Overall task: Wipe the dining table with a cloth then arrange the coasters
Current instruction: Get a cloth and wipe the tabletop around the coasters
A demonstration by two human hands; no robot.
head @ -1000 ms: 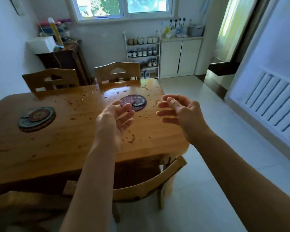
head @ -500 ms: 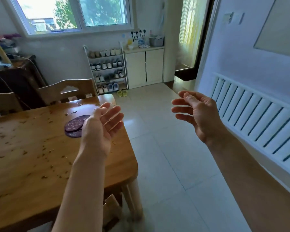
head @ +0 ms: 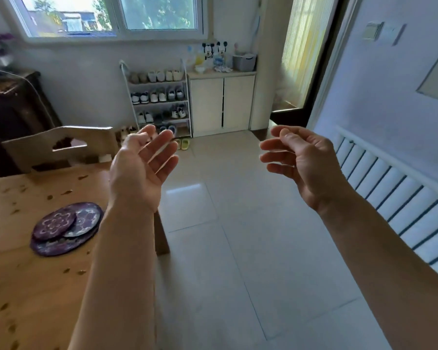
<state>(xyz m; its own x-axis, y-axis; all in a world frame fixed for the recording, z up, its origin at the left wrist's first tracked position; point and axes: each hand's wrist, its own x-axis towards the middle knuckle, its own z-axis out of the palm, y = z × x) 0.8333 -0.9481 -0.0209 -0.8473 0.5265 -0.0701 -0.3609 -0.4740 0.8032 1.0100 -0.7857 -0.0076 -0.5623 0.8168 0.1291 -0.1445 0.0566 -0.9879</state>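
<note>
Your view looks across a tiled floor [head: 238, 248]. At the far wall stand a shoe rack [head: 159, 102] filled with pairs of shoes, and to its right a pale two-door cabinet [head: 221, 104] under a window [head: 111, 13]. A pair of yellow-green slippers [head: 182, 144] lies on the floor in front of the rack. A white radiator [head: 400, 203] runs along the right wall, and a doorway [head: 301, 59] opens at the far right.

Your left hand [head: 142, 170] is raised with the palm turned inward and the fingers straight and relaxed, empty. Its forearm crosses in front of the right edge of the dining table [head: 23, 286]. Your right hand [head: 304, 162] hangs over the floor, well apart from the table, fingers loosely curled and holding nothing.

The table fills the near left, with a wooden chair [head: 61, 147] at its far side. Its light wooden top is strewn with dark specks [head: 66, 192]. The coasters [head: 66, 227] lie near its right edge, just left of your left forearm. They are round and purple with pale flower patterns, two smaller discs overlapping on a larger one.
</note>
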